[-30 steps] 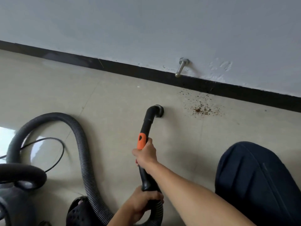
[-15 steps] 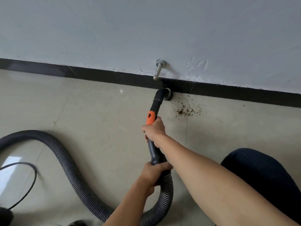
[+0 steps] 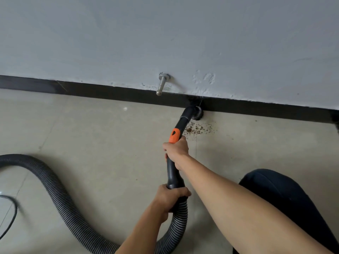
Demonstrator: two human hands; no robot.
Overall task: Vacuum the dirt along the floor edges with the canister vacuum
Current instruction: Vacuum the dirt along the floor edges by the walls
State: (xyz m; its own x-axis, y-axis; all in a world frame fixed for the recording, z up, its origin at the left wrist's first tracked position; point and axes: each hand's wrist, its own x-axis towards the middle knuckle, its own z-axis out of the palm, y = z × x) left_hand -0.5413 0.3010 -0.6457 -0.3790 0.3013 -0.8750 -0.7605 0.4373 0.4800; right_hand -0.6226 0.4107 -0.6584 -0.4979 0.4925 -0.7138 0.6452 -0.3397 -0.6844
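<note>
Black wand point(image 3: 172, 174), left hand point(image 3: 169, 197) gripping base, right hand point(image 3: 177, 149) gripping top

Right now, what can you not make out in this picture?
Head view:
- Canister: out of frame; hose leaves the left edge.
- Nozzle mouth: faces down, hidden by its own body.
- Cord: blurred, cut by the left edge.
- Right hand fingers: mostly behind the wand.

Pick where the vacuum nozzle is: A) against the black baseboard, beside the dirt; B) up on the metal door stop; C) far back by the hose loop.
A: the nozzle meets the black baseboard, with the brown dirt on the floor right beside it.
</note>
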